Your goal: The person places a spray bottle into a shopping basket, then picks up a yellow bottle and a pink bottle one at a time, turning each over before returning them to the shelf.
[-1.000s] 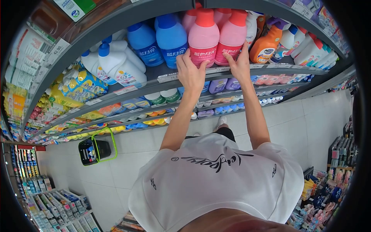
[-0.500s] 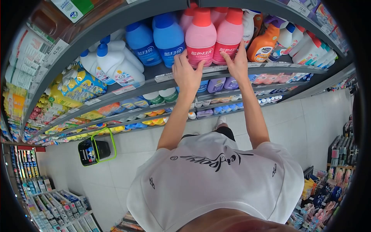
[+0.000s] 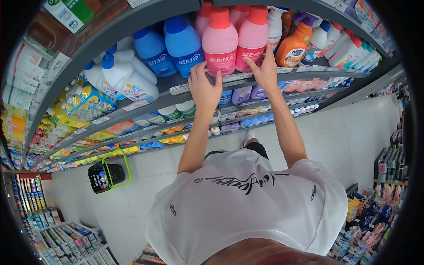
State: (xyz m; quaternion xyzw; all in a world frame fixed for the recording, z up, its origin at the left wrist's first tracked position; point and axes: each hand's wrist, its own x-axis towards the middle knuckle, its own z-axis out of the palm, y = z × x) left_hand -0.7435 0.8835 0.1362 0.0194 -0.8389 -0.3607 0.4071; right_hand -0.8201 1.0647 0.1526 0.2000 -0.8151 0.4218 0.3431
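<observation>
Two pink bottles with red caps stand side by side at the shelf's front, a left pink bottle and a right pink bottle. My left hand is at the lower left of the left bottle, fingers apart, holding nothing. At the right bottle's right side is my right hand, thumb near its label and fingers spread along its side; it does not grip the bottle, and whether it touches is unclear. Blue bottles stand to the left. An orange spray bottle is to the right.
The curved shelf edge runs below the bottles, with more product rows beneath. White jugs stand farther left. A black basket with a green handle sits on the floor at lower left. Racks of goods are at the lower left and right.
My left hand has drawn back slightly from the left pink bottle, its fingers lower and more apart. The view has shifted a little, moving the shelf slightly left and up.
</observation>
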